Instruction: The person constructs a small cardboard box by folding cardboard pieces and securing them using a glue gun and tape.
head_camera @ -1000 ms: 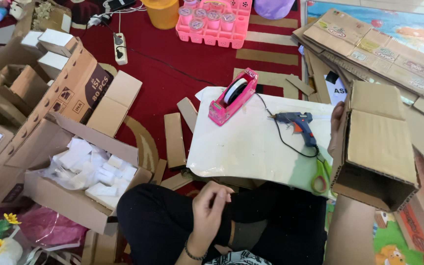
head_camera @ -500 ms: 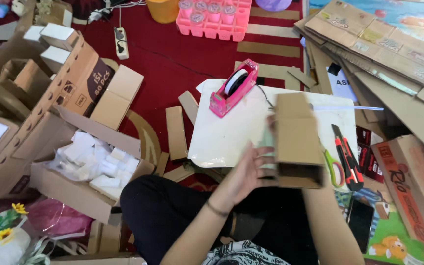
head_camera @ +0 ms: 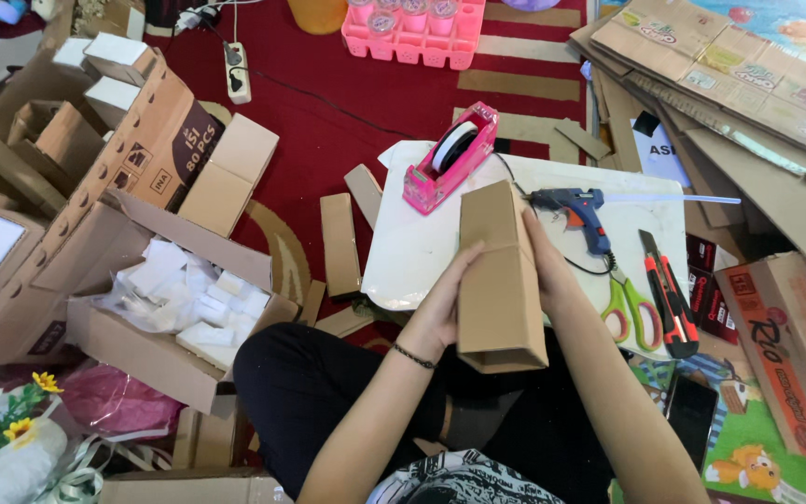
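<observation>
Holding a tall brown cardboard box (head_camera: 501, 285) between both palms, you've got it right over your lap, its far end reaching above the near edge of the white board (head_camera: 422, 252). Your left hand (head_camera: 440, 313) is pressed flat against the box's left side, fingers curled round onto the front face, so that one's clamped on the box. Your right hand (head_camera: 543, 266) does the same on the right side, thumb lying along the upper edge. So both hands are closed on it, one each side, with the box between them. The open end of the box faces you, and it's tilted only a little.

On the board just past the box sits a pink tape dispenser (head_camera: 450, 159), near the box's top left corner. To the right of it lies a blue glue gun (head_camera: 580, 210), its black cord trailing toward the green-handled scissors (head_camera: 632, 313). An orange and black utility knife (head_camera: 669, 294) lies just beside the scissors, on the board's right edge.

Off to your left, well apart from your hands, there's an open carton (head_camera: 132, 345) stuffed with small white packets (head_camera: 188, 299). Loose cardboard strips (head_camera: 340, 243) lie on the red carpet (head_camera: 328, 93) between that carton and the board. A pink tray (head_camera: 412, 33) sits at the far end, and flattened cartons (head_camera: 729, 75) are stacked at the upper right.
</observation>
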